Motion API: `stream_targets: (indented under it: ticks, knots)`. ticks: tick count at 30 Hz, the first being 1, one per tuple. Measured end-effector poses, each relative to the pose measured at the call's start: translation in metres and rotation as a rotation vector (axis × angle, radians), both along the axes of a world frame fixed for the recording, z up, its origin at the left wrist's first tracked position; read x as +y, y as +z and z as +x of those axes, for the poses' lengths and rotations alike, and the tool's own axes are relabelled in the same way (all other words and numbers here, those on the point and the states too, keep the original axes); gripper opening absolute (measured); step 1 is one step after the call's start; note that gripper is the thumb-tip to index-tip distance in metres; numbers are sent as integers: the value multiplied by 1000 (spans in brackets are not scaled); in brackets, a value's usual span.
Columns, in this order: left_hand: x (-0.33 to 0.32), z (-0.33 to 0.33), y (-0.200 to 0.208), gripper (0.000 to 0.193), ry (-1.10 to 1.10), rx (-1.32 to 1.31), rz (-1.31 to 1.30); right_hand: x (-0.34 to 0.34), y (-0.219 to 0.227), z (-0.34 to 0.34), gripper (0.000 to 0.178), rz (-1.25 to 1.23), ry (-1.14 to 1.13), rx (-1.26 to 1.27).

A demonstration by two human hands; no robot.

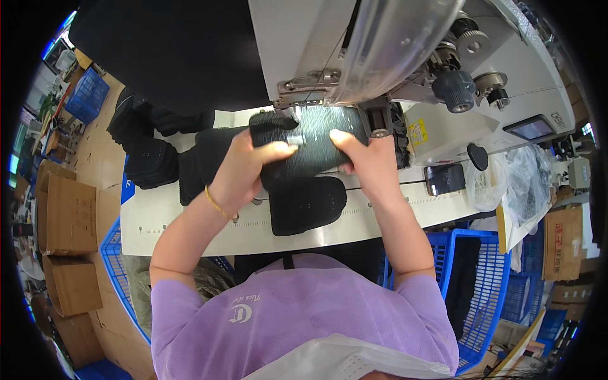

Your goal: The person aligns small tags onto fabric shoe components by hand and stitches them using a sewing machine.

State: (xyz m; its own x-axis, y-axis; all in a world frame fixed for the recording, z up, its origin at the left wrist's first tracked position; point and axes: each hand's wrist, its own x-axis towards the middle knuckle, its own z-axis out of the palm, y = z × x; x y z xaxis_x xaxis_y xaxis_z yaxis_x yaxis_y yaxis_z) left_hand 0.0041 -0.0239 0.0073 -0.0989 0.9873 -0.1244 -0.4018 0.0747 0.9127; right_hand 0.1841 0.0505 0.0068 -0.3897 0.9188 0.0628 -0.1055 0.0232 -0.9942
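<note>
A black, leather-like textured piece (310, 155) lies under the head of a white sewing machine (532, 69), its far edge by the lit needle area. My left hand (244, 164) grips its left side, the thumb pressed on top and the fingers hidden beneath. On the right side my right hand (373, 158) pinches it the same way, thumb above, fingertips partly showing under the edge. Nearer to me, a black padded piece with a rounded end (308, 206) rests on the white table (190, 221). Whether it is joined to the held piece I cannot tell.
Stacks of similar black pieces (151, 161) stand at the table's left. A phone (444, 179) and a clear plastic bag (487, 183) lie at right. Blue plastic baskets (475, 297) flank my seat. Cardboard boxes (68, 212) are stacked on the floor at left.
</note>
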Motion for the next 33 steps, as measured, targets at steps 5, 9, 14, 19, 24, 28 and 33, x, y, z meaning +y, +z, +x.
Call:
stream_targets:
  ticks: [5,9,14,19,24,28,33]
  knots:
    - [-12,7,-6,28,-34,-160,-58,-17,-11,5,17,-57,94,68]
    - [-7,9,-6,25,-9,-138,-33,-20,-14,1,17,-43,54,95]
    - [-6,11,-5,23,42,-135,-80,-26,-11,1,22,-62,61,127]
    - [7,5,1,16,257,2,-5,-8,-11,-3,31,1,12,77]
    - [16,-1,6,10,222,21,-12,9,-16,-9,36,17,16,153]
    - [16,0,7,8,235,35,-19,8,-18,-8,35,9,29,147]
    - [16,1,8,9,237,35,-15,6,-17,-7,35,15,29,124]
